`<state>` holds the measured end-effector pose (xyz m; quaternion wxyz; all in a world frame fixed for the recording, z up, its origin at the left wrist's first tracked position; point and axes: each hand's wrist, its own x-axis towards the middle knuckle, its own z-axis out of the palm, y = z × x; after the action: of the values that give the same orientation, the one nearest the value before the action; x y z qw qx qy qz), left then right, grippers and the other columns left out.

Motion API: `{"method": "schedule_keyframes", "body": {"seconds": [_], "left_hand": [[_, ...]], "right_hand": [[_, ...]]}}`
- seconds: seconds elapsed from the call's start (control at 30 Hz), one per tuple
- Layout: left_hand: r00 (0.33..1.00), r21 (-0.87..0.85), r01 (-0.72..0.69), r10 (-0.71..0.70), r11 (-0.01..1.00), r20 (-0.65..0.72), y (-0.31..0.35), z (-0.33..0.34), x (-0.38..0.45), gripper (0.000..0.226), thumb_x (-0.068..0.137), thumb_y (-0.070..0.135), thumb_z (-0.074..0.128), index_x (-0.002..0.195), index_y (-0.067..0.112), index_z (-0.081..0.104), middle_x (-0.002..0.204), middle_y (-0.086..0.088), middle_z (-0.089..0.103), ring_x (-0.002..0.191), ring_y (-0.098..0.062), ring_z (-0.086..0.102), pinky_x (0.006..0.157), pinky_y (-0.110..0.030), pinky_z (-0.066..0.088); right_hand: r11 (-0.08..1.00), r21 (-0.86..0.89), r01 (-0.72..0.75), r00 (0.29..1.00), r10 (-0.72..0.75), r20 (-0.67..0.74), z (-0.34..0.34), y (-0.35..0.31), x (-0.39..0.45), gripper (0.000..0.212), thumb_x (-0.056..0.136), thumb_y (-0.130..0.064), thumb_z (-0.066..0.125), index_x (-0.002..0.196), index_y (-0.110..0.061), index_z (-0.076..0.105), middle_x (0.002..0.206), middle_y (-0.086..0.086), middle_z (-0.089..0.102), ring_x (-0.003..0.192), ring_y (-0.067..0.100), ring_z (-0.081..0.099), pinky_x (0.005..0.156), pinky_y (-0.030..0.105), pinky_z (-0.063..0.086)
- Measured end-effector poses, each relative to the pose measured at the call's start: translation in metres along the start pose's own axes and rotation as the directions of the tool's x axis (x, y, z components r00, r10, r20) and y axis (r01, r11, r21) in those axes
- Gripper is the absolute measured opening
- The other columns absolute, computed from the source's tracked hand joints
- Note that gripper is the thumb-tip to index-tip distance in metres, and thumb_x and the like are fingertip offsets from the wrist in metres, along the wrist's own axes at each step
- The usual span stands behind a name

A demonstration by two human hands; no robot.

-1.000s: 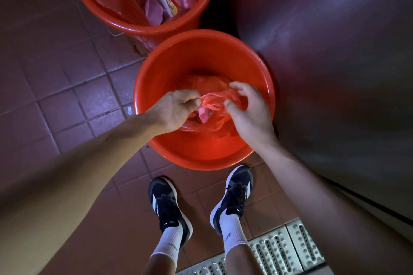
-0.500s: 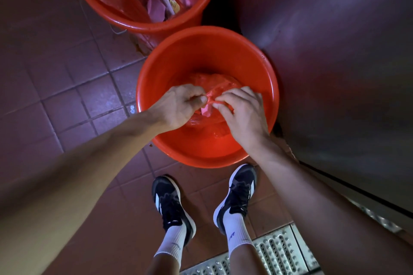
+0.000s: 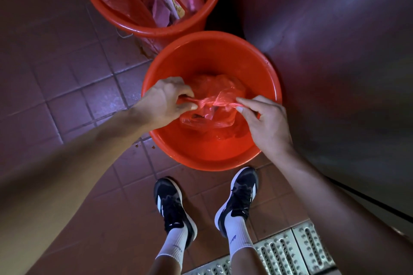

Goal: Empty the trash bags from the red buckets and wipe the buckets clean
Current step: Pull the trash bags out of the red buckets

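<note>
Two red buckets stand on the tiled floor. In the near bucket [image 3: 201, 51] lies a thin red trash bag [image 3: 214, 105]. My left hand [image 3: 165, 102] pinches one twisted end of the bag over the bucket's left side. My right hand [image 3: 266, 123] pinches the other end between thumb and forefinger, over the right side. The bag's top is stretched between both hands. The far bucket [image 3: 143, 27] holds a pinkish bag [image 3: 125, 4] with wrappers and other trash inside.
A dark metal wall or cabinet [image 3: 335, 51] rises at the right, close to both buckets. My two black shoes [image 3: 241, 198] stand just behind the near bucket. A metal drain grate [image 3: 290, 250] runs along the floor at lower right. Small stains mark the tiles near the buckets.
My hands were together at the bag's middle; they have now pulled apart sideways, stretching the bag's ends between them.
</note>
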<state>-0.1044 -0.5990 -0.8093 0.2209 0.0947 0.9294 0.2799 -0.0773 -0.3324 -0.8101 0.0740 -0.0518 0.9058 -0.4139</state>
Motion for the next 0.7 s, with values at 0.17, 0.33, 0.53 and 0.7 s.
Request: {"method": "schedule_keyframes", "body": {"seconds": [0.17, 0.33, 0.53, 0.7], "left_hand": [[0.999, -0.054, 0.014, -0.016, 0.998, -0.051, 0.001, 0.0, 0.0, 0.025, 0.091, 0.041, 0.075, 0.094, 0.016, 0.072, 0.093, 0.005, 0.056, 0.085, -0.014, 0.054, 0.076, -0.034, 0.046], [0.987, -0.112, -0.003, -0.015, 0.994, -0.162, 0.009, 0.006, 0.0, 0.021, 0.097, 0.035, 0.07, 0.086, 0.018, 0.063, 0.097, 0.0, 0.059, 0.091, -0.017, 0.054, 0.079, -0.033, 0.044], [0.97, -0.139, 0.036, -0.068, 0.99, -0.235, 0.019, 0.003, 0.007, 0.012, 0.095, 0.024, 0.071, 0.089, 0.016, 0.065, 0.085, 0.005, 0.066, 0.082, -0.017, 0.061, 0.076, -0.036, 0.05], [0.971, -0.09, -0.024, 0.002, 0.996, -0.238, 0.013, -0.001, 0.01, 0.012, 0.095, 0.013, 0.068, 0.105, 0.019, 0.071, 0.094, 0.004, 0.071, 0.085, -0.017, 0.065, 0.081, -0.035, 0.054]], "right_hand": [[0.998, 0.053, -0.015, 0.998, 0.012, 0.067, 0.002, -0.008, -0.006, 0.026, 0.093, -0.019, 0.074, 0.118, -0.014, 0.076, 0.086, -0.006, 0.066, 0.075, 0.008, 0.061, 0.066, 0.023, 0.047], [0.989, 0.135, -0.068, 0.998, 0.065, 0.023, 0.006, -0.021, -0.005, 0.017, 0.088, -0.018, 0.079, 0.104, -0.013, 0.08, 0.09, -0.007, 0.07, 0.084, 0.007, 0.067, 0.073, 0.025, 0.052], [0.95, 0.228, -0.215, 0.976, 0.218, 0.012, 0.008, -0.027, 0.005, 0.008, 0.095, -0.014, 0.069, 0.101, -0.015, 0.075, 0.08, -0.009, 0.074, 0.077, 0.002, 0.072, 0.073, 0.031, 0.059], [0.976, -0.085, 0.198, 0.973, -0.186, 0.133, 0.008, -0.022, 0.011, 0.027, 0.097, -0.011, 0.061, 0.12, -0.018, 0.074, 0.1, -0.005, 0.073, 0.089, 0.017, 0.07, 0.072, 0.039, 0.058]]}}
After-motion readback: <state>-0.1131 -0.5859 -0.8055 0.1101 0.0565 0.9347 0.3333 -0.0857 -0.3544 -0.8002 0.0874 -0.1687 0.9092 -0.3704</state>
